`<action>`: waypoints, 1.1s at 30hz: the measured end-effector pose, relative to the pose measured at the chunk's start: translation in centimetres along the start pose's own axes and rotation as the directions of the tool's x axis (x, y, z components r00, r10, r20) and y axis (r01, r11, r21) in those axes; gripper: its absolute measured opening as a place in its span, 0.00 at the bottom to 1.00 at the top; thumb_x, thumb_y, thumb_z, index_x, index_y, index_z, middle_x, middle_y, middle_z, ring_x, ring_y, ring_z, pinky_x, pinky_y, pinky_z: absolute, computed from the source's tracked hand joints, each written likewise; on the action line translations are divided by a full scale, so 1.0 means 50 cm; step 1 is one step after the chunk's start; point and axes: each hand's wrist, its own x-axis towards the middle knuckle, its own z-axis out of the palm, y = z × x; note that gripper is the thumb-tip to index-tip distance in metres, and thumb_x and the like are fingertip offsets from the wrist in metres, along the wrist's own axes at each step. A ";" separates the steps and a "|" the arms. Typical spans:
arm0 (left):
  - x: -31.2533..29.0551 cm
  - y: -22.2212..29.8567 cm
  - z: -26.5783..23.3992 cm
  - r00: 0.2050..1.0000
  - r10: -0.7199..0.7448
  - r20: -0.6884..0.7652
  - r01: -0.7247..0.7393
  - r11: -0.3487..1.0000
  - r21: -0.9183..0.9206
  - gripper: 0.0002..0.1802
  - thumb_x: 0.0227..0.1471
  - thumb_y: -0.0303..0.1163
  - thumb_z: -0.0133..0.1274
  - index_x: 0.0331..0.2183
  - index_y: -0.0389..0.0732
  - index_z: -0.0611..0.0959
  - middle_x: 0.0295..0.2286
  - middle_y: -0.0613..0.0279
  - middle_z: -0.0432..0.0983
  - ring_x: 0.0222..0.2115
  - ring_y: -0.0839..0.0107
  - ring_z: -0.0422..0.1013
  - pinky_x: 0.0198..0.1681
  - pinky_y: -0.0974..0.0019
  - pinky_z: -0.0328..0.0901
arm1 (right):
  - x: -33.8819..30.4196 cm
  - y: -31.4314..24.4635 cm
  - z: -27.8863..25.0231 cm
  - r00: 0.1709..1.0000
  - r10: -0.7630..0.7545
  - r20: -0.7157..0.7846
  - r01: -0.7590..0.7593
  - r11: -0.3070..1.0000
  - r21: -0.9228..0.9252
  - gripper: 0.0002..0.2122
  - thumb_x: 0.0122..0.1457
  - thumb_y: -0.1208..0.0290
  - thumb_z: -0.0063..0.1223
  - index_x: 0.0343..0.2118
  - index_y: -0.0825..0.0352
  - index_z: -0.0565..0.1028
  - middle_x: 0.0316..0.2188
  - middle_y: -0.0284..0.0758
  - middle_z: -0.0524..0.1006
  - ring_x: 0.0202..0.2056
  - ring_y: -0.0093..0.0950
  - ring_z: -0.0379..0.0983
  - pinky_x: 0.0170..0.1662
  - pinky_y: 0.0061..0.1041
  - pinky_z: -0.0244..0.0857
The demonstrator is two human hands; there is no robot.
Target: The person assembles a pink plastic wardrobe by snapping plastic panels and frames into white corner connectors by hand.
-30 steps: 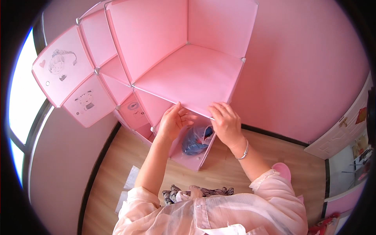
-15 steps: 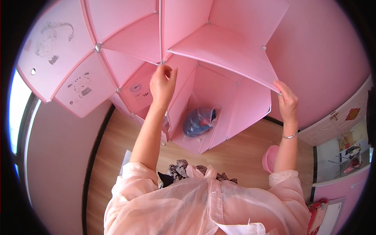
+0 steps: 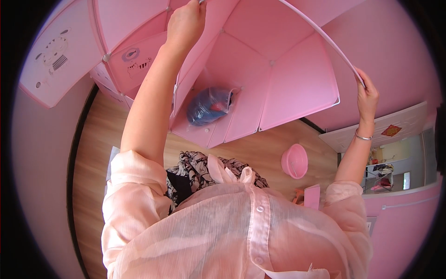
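A pink panel cabinet [image 3: 297,88] with white corner connectors fills the upper part of the view. My right hand [image 3: 367,93] grips the outer corner of a raised pink shelf panel [image 3: 326,37], thumb and fingers on its edge. At the top of the picture my left hand [image 3: 186,25] is closed beside an upright edge of the cabinet. Its fingertips meet something pale, cut off by the frame. Inside the lower compartment lies a clear plastic bag [image 3: 209,107] with dark blue contents.
Doors with animal drawings [image 3: 55,58] hang at the left. A pink basin [image 3: 295,161] stands on the wooden floor [image 3: 251,149] to the right. Beyond my right arm are a white door [image 3: 376,122] and an opening into another room.
Both hands are now higher in the picture, the right also farther right. The panel's outer edge has risen with my right hand. The view has shifted, showing the cabinet's lower part higher up.
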 end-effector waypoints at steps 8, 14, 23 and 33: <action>0.001 -0.011 -0.006 0.997 0.082 0.015 -0.083 0.989 0.126 0.13 0.52 0.35 0.40 0.32 0.35 0.72 0.25 0.53 0.74 0.23 0.60 0.70 0.23 0.58 0.63 | 0.006 0.027 -0.022 0.999 0.040 0.008 -0.040 0.999 -0.029 0.10 0.52 0.79 0.45 0.37 0.68 0.72 0.29 0.32 0.75 0.31 0.17 0.69 0.34 0.15 0.62; -0.025 0.007 -0.023 1.000 0.023 -0.009 -0.023 0.999 -0.028 0.13 0.50 0.36 0.38 0.25 0.36 0.71 0.19 0.45 0.70 0.22 0.47 0.67 0.26 0.49 0.60 | -0.035 -0.019 -0.017 0.997 -0.014 0.082 0.023 0.994 -0.102 0.10 0.49 0.81 0.47 0.36 0.67 0.72 0.30 0.37 0.75 0.30 0.22 0.71 0.31 0.18 0.63; -0.013 0.013 -0.047 0.995 -0.091 0.038 0.095 0.989 -0.114 0.09 0.50 0.35 0.40 0.30 0.41 0.70 0.19 0.47 0.70 0.22 0.48 0.66 0.24 0.51 0.59 | -0.090 -0.079 0.029 0.977 -0.109 0.185 0.119 0.992 -0.043 0.17 0.37 0.86 0.46 0.34 0.69 0.71 0.36 0.41 0.72 0.41 0.37 0.67 0.43 0.30 0.62; -0.055 0.050 -0.035 0.988 -0.116 0.098 0.125 0.987 -0.096 0.13 0.48 0.33 0.43 0.39 0.46 0.70 0.20 0.49 0.70 0.22 0.50 0.68 0.24 0.54 0.62 | -0.110 -0.092 0.047 0.995 -0.021 0.094 0.026 0.999 -0.048 0.14 0.32 0.84 0.48 0.28 0.68 0.71 0.33 0.38 0.71 0.37 0.36 0.67 0.42 0.32 0.61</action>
